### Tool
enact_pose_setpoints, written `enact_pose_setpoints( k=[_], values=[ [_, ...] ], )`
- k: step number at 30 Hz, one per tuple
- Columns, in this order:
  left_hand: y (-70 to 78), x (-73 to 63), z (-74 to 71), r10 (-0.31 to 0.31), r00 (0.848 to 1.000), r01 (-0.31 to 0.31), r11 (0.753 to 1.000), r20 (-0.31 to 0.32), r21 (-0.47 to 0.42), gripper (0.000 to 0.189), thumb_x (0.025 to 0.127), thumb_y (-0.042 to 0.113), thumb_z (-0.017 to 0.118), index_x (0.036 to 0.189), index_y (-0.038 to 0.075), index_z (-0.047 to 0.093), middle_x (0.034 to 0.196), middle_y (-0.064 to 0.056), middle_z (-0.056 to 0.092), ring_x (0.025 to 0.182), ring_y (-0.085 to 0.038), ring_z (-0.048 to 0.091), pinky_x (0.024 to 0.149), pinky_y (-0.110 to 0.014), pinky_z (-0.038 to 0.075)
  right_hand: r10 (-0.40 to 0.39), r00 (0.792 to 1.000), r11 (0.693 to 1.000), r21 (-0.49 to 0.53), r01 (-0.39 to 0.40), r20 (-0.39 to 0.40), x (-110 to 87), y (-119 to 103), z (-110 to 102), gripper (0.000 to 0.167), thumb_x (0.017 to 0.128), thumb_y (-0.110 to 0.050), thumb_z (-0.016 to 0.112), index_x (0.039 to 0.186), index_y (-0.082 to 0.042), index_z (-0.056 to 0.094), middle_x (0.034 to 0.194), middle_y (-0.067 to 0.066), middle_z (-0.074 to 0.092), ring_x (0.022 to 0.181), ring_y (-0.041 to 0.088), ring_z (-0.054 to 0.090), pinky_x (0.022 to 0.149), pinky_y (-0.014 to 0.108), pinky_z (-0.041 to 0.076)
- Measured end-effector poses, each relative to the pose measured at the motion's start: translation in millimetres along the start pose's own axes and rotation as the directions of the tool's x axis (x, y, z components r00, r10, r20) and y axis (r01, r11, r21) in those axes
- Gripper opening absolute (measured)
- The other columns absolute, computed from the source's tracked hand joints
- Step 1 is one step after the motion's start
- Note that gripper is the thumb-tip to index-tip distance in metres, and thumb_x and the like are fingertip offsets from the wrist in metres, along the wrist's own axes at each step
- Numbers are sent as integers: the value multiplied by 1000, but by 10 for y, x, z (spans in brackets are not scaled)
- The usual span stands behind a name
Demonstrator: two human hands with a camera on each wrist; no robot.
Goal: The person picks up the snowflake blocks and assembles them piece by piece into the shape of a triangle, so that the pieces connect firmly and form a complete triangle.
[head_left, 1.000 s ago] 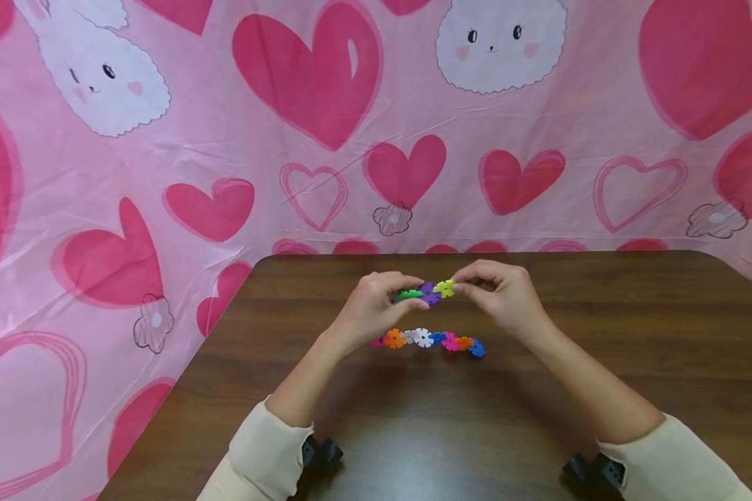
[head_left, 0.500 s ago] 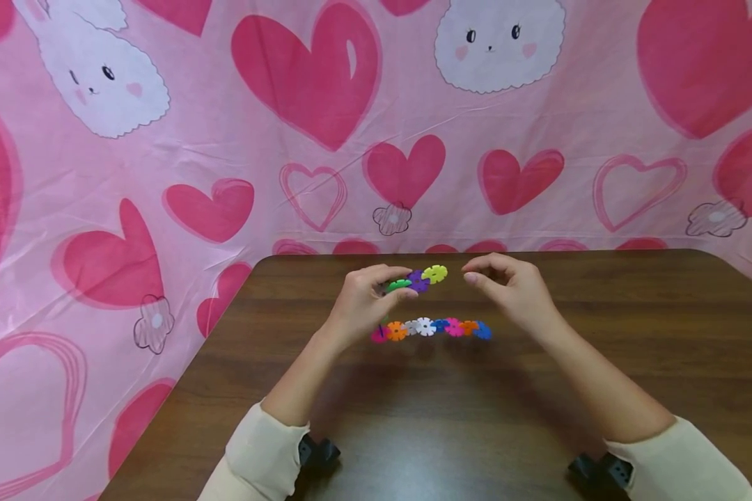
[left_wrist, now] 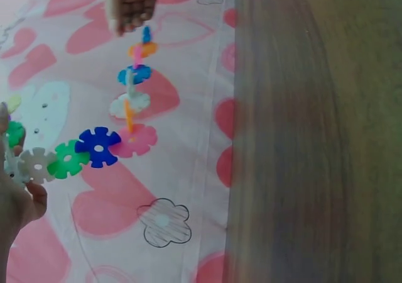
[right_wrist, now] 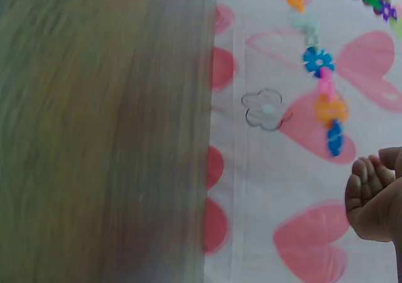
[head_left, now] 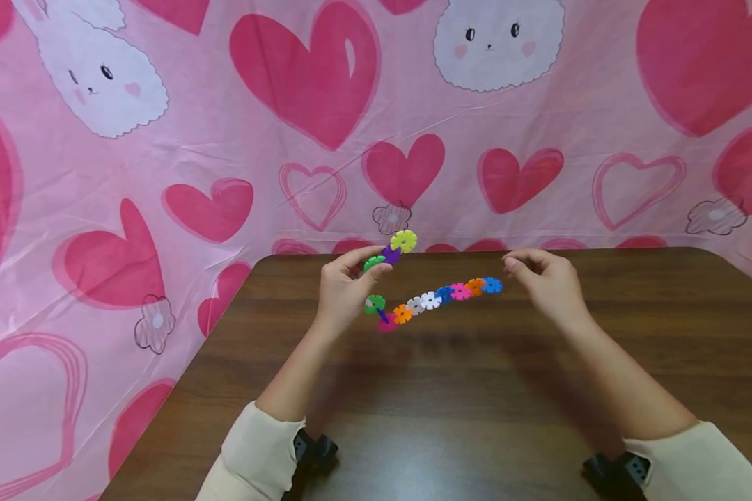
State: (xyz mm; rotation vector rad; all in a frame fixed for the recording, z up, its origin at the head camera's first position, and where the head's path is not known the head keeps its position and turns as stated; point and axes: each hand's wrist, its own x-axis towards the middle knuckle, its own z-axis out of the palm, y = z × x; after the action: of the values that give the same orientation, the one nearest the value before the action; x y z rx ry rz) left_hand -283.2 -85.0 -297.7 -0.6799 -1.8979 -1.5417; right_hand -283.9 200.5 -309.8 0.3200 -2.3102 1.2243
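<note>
A chain of snap-together flower discs (head_left: 430, 300) in several colours hangs in the air over the table. Between thumb and fingers, my left hand (head_left: 345, 289) grips it near the green and white discs. Past that grip, a short end with a purple and a yellow disc (head_left: 404, 241) sticks up. The longer part droops below the hand, then stretches right to a blue disc (head_left: 491, 285) at its tip. My right hand (head_left: 548, 282) hovers just beyond this tip, fingers loosely bent, holding nothing. In the right wrist view a small gap separates the blue disc (right_wrist: 335, 139) from the hand (right_wrist: 375, 198).
Below is a brown wooden table (head_left: 451, 403). Behind it hangs a pink cloth (head_left: 326, 195) printed with hearts and rabbit faces. Black camera mounts (head_left: 315, 449) sit at both cream sleeves (head_left: 257, 445).
My right hand has let go of the yellow disc and moved right. The left hand has risen slightly and tilted the chain, so its yellow end points up and its blue end swings upward right.
</note>
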Motion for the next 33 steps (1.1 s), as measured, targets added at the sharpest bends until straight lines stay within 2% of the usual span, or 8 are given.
enact_pose_setpoints(
  k=[4, 7, 10, 14, 17, 24, 30, 33],
  values=[
    [-60, 22, -4, -12, 995, 3, 996, -99, -90, 34, 77, 17, 70, 101, -7, 67, 70, -1, 61, 50, -6, 41, 43, -16, 34, 115, 981, 987, 90, -130, 155, 19, 92, -53, 33, 93, -21, 57, 110, 7, 61, 79, -4, 66, 67, 2, 57, 61, 15, 48],
    [-83, 34, 8, -12, 989, -16, 982, -146, -191, 46, 76, 27, 70, 101, -11, 65, 70, 6, 62, 55, -3, 47, 48, -15, 39, 155, 945, 948, 225, -224, 288, 21, 111, -36, 39, 94, -21, 55, 117, 11, 54, 85, -2, 68, 76, 5, 63, 72, 17, 50],
    [-78, 45, 30, -29, 985, -18, 964, -172, -265, 55, 73, 33, 70, 101, -14, 63, 68, 10, 61, 58, -2, 48, 52, -15, 41, 134, 935, 896, 364, -256, 328, 32, 79, 13, 38, 93, -20, 56, 117, 9, 53, 87, -2, 69, 79, 9, 65, 75, 20, 51],
    [-60, 52, 62, -61, 980, 2, 956, -191, -295, 54, 75, 31, 71, 100, -15, 62, 64, 11, 58, 55, -2, 47, 50, -15, 39, 63, 963, 805, 557, -205, 264, 68, -1, 66, 20, 91, -14, 59, 106, 0, 60, 85, 1, 68, 77, 11, 65, 74, 21, 51],
    [-57, 50, 84, -95, 975, 28, 949, -200, -314, 47, 77, 24, 72, 100, -15, 62, 62, 10, 58, 53, -2, 46, 49, -15, 38, 20, 982, 758, 637, -139, 190, 91, -63, 82, 9, 90, -7, 59, 98, -5, 63, 83, 2, 68, 75, 11, 65, 72, 22, 52],
    [-69, 27, 133, -201, 961, 121, 924, -191, -363, 32, 82, 8, 69, 103, -15, 61, 60, 8, 56, 53, -5, 45, 47, -15, 37, 3, 995, 749, 659, -68, 99, 146, -196, 84, 6, 90, -5, 59, 92, -6, 65, 81, 2, 66, 72, 12, 65, 72, 20, 51],
    [-93, -26, 188, -207, 972, 155, 921, -110, -357, 48, 78, 26, 70, 105, -13, 61, 65, 8, 59, 54, -6, 47, 48, -15, 38, -59, 996, 736, 677, -3, 69, 193, -358, 113, 10, 88, 2, 60, 90, -6, 67, 82, 1, 67, 71, 13, 64, 72, 21, 52],
    [-112, -52, 215, -196, 978, 159, 925, -73, -346, 49, 78, 27, 70, 105, -13, 61, 67, 8, 60, 55, -5, 48, 48, -15, 40, -84, 994, 737, 675, 17, 67, 205, -431, 127, 12, 87, 4, 59, 90, -5, 67, 82, 2, 67, 72, 14, 63, 72, 23, 52]
  ],
)
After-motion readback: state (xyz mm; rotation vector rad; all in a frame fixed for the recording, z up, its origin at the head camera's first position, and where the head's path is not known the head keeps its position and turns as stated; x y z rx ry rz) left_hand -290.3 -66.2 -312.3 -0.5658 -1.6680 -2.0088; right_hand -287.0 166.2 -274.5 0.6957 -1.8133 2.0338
